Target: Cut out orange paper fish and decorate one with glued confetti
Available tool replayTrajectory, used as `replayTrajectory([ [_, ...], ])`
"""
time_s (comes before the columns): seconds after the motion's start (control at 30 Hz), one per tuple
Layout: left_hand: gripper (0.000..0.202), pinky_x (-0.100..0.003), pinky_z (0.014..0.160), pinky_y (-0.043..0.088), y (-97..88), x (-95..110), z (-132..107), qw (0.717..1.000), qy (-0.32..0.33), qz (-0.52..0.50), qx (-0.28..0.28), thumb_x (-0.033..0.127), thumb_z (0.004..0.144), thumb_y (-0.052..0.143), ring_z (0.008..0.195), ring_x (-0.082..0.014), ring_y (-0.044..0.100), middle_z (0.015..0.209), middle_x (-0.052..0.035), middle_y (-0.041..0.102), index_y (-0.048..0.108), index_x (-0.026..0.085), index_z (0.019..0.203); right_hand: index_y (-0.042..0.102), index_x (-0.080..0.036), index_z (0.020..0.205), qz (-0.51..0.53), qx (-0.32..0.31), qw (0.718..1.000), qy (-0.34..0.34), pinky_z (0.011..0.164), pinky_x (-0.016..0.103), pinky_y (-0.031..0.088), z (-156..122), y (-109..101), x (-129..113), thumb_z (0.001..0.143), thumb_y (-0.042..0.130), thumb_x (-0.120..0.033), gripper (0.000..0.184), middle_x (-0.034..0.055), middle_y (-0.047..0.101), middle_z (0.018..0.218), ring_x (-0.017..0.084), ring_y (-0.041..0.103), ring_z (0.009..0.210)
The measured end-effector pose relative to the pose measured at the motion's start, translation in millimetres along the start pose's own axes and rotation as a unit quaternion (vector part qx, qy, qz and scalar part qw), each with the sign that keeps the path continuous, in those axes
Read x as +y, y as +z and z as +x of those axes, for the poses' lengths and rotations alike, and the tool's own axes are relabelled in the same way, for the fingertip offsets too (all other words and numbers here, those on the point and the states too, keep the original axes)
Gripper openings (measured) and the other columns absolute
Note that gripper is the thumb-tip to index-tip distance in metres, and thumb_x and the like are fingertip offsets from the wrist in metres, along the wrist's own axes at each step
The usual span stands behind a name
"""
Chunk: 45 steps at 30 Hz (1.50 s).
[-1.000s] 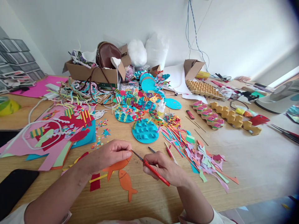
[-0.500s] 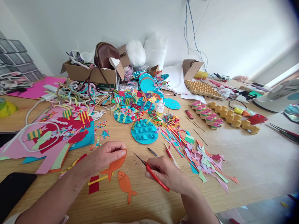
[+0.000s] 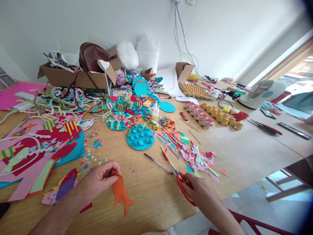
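Observation:
My left hand (image 3: 105, 176) is closed in a pinch on an orange paper fish (image 3: 118, 187), low over the table. A second orange paper fish (image 3: 127, 202) shows partly from behind it, tail toward me. Further right, my right hand (image 3: 195, 187) has its fingers on the red-handled scissors (image 3: 182, 189), whose blades point away and to the left. The blades overlap thin sticks lying there, so their exact outline is hard to make out. A clear pen (image 3: 157, 163) lies just left of the blades. Paper fish in purple and pink (image 3: 65, 187) lie beyond my left forearm.
A blue disc with paper loops (image 3: 140, 137) lies ahead, near white glue bottles (image 3: 155, 111). Paper scraps (image 3: 198, 156) and strips spread on the right. Egg-carton pieces (image 3: 218, 114) and a cardboard box (image 3: 73, 78) stand further back. A red chair (image 3: 246, 218) is below the table edge.
The scissors moved right, beside the pen and sticks. My left hand moved lower, bringing its orange fish over the other one. The view has turned right.

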State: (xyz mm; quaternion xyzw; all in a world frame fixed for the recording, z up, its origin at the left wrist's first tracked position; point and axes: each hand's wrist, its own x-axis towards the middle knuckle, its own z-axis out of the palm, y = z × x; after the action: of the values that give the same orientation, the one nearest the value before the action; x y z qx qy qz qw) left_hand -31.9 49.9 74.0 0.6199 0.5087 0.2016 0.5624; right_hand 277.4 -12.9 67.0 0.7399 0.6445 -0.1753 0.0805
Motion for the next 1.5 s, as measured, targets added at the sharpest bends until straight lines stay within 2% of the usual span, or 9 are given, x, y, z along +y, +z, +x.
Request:
replayTrajectory([
  [0.2,0.011,-0.022,0.053,0.036,7.9,-9.8,1.3,1.0,0.002,0.006,0.007,0.03,0.06,0.049,0.057,-0.0123,0.043,0.059,0.0041,0.047,0.049,0.02,0.062,0.054,-0.02,0.077,-0.012,-0.038,0.995,0.096,0.053,0.028,0.03,-5.8,1.5,29.8,0.09,0.031,-0.04,0.033,0.0108,0.067,0.081,0.025,0.062,0.077],
  [0.43,0.022,-0.023,0.062,0.043,17.7,-28.3,2.8,0.999,0.01,-0.007,0.051,0.025,0.061,0.051,0.065,-0.0153,0.053,0.069,0.0022,0.056,0.058,0.02,0.081,0.053,-0.019,0.078,-0.023,-0.044,0.995,0.088,0.057,0.029,0.032,-1.1,6.6,36.4,0.085,0.039,-0.029,0.019,0.0111,0.066,0.085,0.025,0.061,0.08],
  [0.63,0.026,-0.023,0.062,0.044,19.5,-32.2,1.8,0.997,0.01,0.043,0.07,0.027,0.063,0.048,0.066,-0.0163,0.056,0.072,0.0004,0.06,0.062,0.02,0.084,0.054,-0.019,0.073,-0.029,0.003,0.998,0.053,0.059,0.029,0.035,5.3,14.2,37.4,0.082,0.045,-0.028,0.016,0.0089,0.065,0.078,0.023,0.059,0.073],
  [0.8,0.029,-0.023,0.06,0.044,9.7,-39.3,3.4,0.993,0.006,0.037,0.112,0.03,0.064,0.049,0.064,-0.0149,0.055,0.074,0.0005,0.059,0.059,0.02,0.089,0.057,-0.021,0.069,0.029,0.108,0.994,-0.001,0.062,0.03,0.038,1.8,5.8,37.2,0.083,0.044,-0.037,0.025,0.0055,0.063,0.071,0.023,0.058,0.072],
  [0.93,0.028,-0.025,0.066,0.047,2.0,-35.6,3.3,0.989,0.021,-0.015,0.145,0.028,0.065,0.052,0.072,-0.0156,0.059,0.082,-0.0014,0.061,0.057,0.019,0.091,0.059,-0.021,0.076,0.14,0.131,0.979,-0.067,0.057,0.027,0.04,-1.7,-7.1,1.4,0.084,0.044,-0.033,0.022,0.0025,0.063,0.065,0.018,0.057,0.061],
  [1.1,0.022,-0.024,0.065,0.047,2.2,-25.5,-1.1,0.989,0.036,-0.005,0.146,0.025,0.068,0.051,0.071,-0.0151,0.059,0.08,-0.0007,0.062,0.057,0.019,0.089,0.058,-0.019,0.089,0.273,0.063,0.944,-0.177,0.059,0.025,0.043,2.4,1.0,-78.8,0.083,0.049,-0.026,0.013,0.0048,0.064,0.08,0.016,0.058,0.066],
  [1.2,0.022,-0.025,0.068,0.047,11.0,-21.1,-6.0,0.989,0.055,0.032,0.13,0.02,0.071,0.047,0.073,-0.0152,0.06,0.08,-0.0007,0.063,0.058,0.02,0.09,0.056,-0.017,0.101,0.337,0.007,0.916,-0.219,0.061,0.025,0.042,7.4,14.4,-115.6,0.079,0.055,-0.023,0.022,0.0052,0.064,0.087,0.014,0.057,0.065],
  [1.37,0.024,-0.024,0.072,0.047,27.8,-13.8,-10.5,0.99,0.059,0.072,0.101,0.013,0.07,0.044,0.074,-0.0145,0.06,0.081,0.0,0.065,0.059,0.02,0.087,0.057,-0.016,0.073,0.452,-0.063,0.86,-0.23,0.053,0.02,0.035,18.3,31.7,-136.7,0.076,0.051,-0.017,0.006,-0.0033,0.052,0.061,0.01,0.045,0.055],
  [1.5,0.026,-0.025,0.073,0.048,24.0,-16.5,-8.0,0.99,0.064,0.02,0.126,0.016,0.07,0.046,0.076,-0.0149,0.06,0.084,-0.0015,0.063,0.057,0.019,0.093,0.049,-0.017,0.063,0.479,-0.065,0.846,-0.223,0.05,0.02,0.031,28.2,36.5,-130.5,0.074,0.048,-0.019,0.011,-0.0056,0.042,0.055,0.009,0.039,0.052],
])
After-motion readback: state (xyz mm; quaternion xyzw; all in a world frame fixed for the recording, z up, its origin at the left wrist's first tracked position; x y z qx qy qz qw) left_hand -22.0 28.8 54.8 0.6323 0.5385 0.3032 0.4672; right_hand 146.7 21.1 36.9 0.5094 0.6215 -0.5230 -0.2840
